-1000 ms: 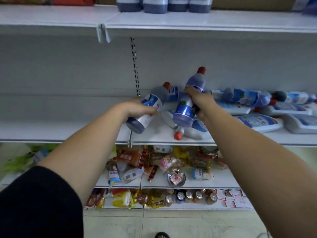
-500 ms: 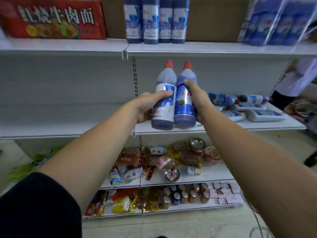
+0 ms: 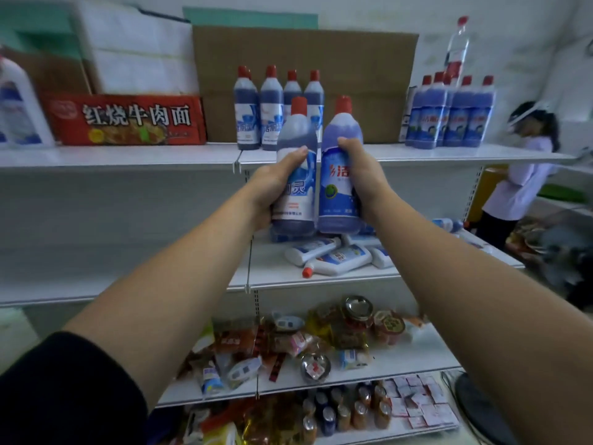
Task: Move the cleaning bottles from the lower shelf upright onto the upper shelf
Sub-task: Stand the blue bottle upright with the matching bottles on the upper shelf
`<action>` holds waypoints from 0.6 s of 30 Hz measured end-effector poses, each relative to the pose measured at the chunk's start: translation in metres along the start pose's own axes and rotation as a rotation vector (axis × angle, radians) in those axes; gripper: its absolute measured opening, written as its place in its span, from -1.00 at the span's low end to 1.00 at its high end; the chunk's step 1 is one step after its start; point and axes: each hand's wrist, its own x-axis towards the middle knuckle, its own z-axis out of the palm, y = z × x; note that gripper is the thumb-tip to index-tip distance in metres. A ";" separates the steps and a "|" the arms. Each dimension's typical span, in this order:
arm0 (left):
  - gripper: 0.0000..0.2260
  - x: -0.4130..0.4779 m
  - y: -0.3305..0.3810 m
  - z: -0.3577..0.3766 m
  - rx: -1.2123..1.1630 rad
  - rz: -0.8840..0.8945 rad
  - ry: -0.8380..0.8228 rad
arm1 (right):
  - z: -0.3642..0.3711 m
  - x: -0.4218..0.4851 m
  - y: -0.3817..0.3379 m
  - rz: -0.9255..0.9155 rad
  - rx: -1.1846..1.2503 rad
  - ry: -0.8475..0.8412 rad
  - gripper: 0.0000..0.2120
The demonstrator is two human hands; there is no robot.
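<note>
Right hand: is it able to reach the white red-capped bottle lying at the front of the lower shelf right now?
Probably not yet. The right hand grips a light blue bottle, up by the upper shelf. Nothing covers the white bottle; the hand is simply full.

In front of the cardboard box (image 3: 305,85), the dark bottle (image 3: 295,136) and the paler bottle (image 3: 340,187) cover the lower parts of two of the four standing bottles (image 3: 271,104). The left hand (image 3: 269,187) and right hand (image 3: 365,175) show thumbs only; their fingers lie behind. Below the box, the lying bottles (image 3: 333,256) are partly hidden. Far left of it a white jug (image 3: 16,110) is cut off; far right a person (image 3: 519,175) is blurred.
</note>
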 end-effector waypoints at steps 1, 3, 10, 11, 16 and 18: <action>-0.59 0.001 0.005 0.000 0.003 0.026 -0.031 | -0.001 0.002 -0.005 -0.016 -0.005 -0.010 -0.62; -0.60 0.005 0.016 0.003 -0.001 0.070 -0.067 | -0.002 0.007 -0.015 -0.045 -0.011 -0.021 -0.71; -0.57 0.032 0.048 0.014 0.084 0.175 -0.066 | -0.006 0.034 -0.042 -0.135 -0.065 -0.066 -0.74; -0.54 0.037 0.051 0.014 0.093 0.180 -0.069 | -0.007 0.038 -0.044 -0.144 -0.069 -0.077 -0.66; -0.53 0.062 0.058 0.020 0.112 0.213 -0.019 | -0.017 0.062 -0.051 -0.171 -0.079 -0.089 -0.52; -0.56 0.074 0.058 0.030 0.118 0.228 0.026 | -0.025 0.072 -0.051 -0.176 -0.068 -0.075 -0.63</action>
